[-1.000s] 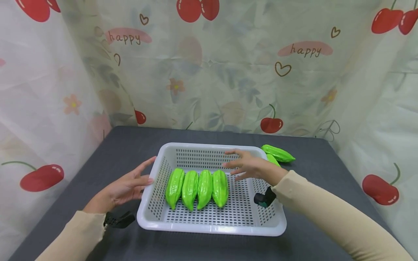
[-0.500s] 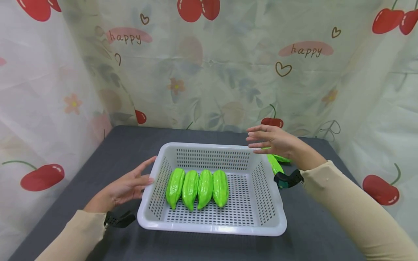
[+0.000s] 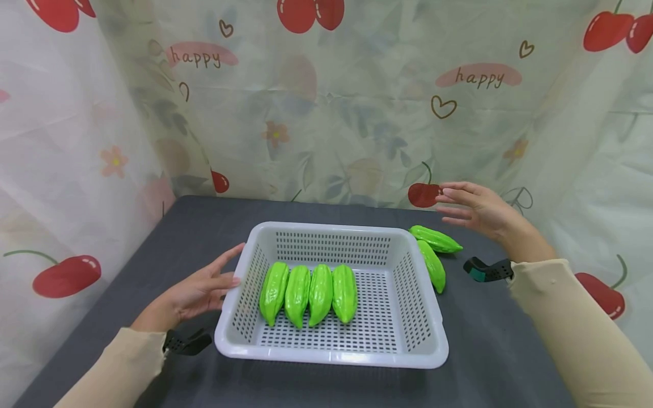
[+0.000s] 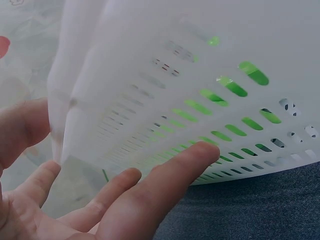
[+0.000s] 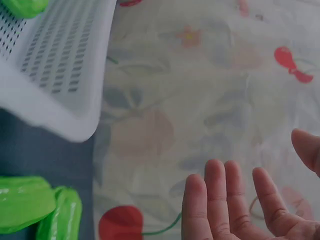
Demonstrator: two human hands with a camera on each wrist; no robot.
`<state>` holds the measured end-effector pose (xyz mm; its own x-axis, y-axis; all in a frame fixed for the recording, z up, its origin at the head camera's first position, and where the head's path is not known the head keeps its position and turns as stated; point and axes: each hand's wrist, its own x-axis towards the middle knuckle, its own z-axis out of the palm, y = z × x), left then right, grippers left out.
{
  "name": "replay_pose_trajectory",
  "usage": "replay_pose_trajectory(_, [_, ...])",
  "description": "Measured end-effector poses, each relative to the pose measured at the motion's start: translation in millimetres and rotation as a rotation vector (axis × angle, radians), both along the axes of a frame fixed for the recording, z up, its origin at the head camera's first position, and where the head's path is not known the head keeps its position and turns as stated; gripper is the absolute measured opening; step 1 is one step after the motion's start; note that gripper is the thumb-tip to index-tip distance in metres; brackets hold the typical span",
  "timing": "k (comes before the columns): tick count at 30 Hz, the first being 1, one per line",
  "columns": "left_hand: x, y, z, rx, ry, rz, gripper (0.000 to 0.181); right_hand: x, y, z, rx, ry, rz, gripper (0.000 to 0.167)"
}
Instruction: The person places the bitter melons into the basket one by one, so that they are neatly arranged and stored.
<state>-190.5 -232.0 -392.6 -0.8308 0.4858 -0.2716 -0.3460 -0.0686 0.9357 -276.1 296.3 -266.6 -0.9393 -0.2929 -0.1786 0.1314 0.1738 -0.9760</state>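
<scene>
Green fruits, four of them, lie side by side in the white basket on the dark table; two more fruits lie outside, just beside its right wall. My left hand touches the basket's left side, fingers relaxed and unclosed. My right hand is empty, fingers loosely extended, raised near the outer pair.

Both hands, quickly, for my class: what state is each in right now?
Left hand: open, at the white basket.
Right hand: open, holding nothing.
</scene>
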Motion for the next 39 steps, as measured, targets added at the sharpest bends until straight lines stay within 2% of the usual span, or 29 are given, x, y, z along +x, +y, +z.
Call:
replay_pose_trajectory(4, [-0.1, -0.6, 0.2, 0.006, 0.0, -0.004, 0.086, -4.5, 15, -17.5, 0.021, 0.013, -0.033, 0.033])
replay_pose_trajectory(10, [0.1, -0.8, -0.2, 0.004, -0.005, 0.004, 0.086, -8.5, 28, -52.8, 0.085, 0.064, -0.054, 0.037])
replay_pose_trajectory(14, [0.0, -0.5, -0.2, -0.001, -0.005, 0.008, 0.087, -11.8, 30, -76.8, 0.186, 0.083, -0.072, 0.055])
replay_pose_trajectory(17, [-0.1, -0.4, -0.3, -0.002, -0.006, 0.01, 0.087, -13.4, 29, -93.3, 0.248, 0.071, -0.089, 0.076])
replay_pose_trajectory(21, [-0.3, -0.4, -0.3, -0.005, -0.006, 0.011, 0.086, -14.1, 28, -113.3, 0.279, 0.058, -0.082, 0.08])
replay_pose_trajectory(32, [-0.4, 0.6, -0.1, -0.029, 0.008, 0.017, 0.087, -14.1, 23, -145.7, 0.378, -0.047, -0.061, 0.079])
replay_pose_trajectory(39, [-0.3, 0.6, 0.4, -0.023, 0.003, 0.016, 0.087, -15.8, 21, -152.6, 0.437, -0.057, -0.042, 0.082])
